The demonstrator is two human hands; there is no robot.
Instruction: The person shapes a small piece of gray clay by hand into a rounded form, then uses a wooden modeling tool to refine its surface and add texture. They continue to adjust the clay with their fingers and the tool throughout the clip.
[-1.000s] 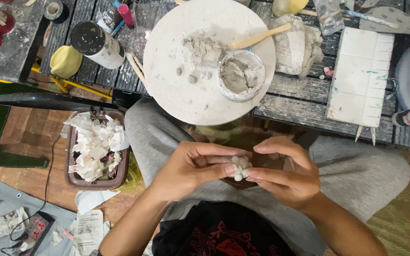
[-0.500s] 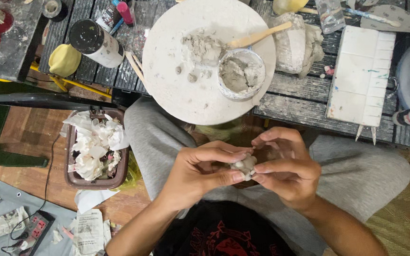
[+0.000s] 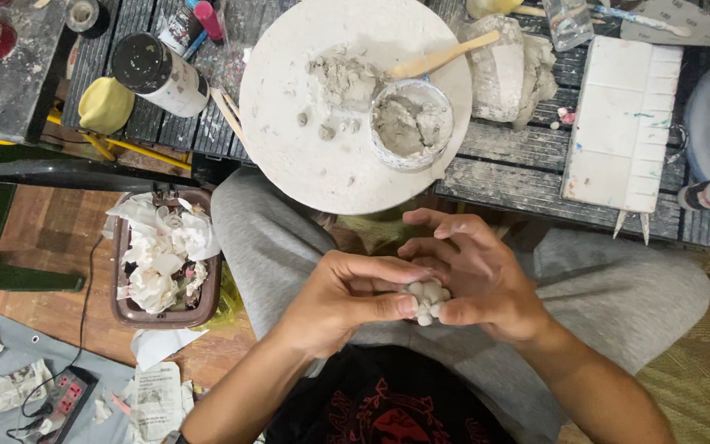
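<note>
Overhead view of a seated person in grey trousers, both hands meeting over the lap. The left hand (image 3: 347, 300) and right hand (image 3: 486, 284) together pinch a small pale clay lump (image 3: 427, 299), just below the centre of the frame. Each grip is closed on the lump: the left thumb (image 3: 388, 307) presses its side, and the right fingers curl over it from 3 o'clock (its underside is hidden by the fingers).

At 12 o'clock, on a dark slatted desk (image 3: 519, 164), sits a round white board (image 3: 306, 140) dusted with grey clay. A small cup (image 3: 411, 123) of wet clay rests on the board, with a wooden stick (image 3: 445, 56) leaning from it. At 2 o'clock lies a white tile (image 3: 622, 123). At 10 o'clock a white jar (image 3: 158, 72) with a dark lid lies tilted beside a yellow sponge (image 3: 106, 104).

At 9 o'clock, on the wooden floor, a brown tray (image 3: 125, 316) holds crumpled white paper (image 3: 162, 255).
</note>
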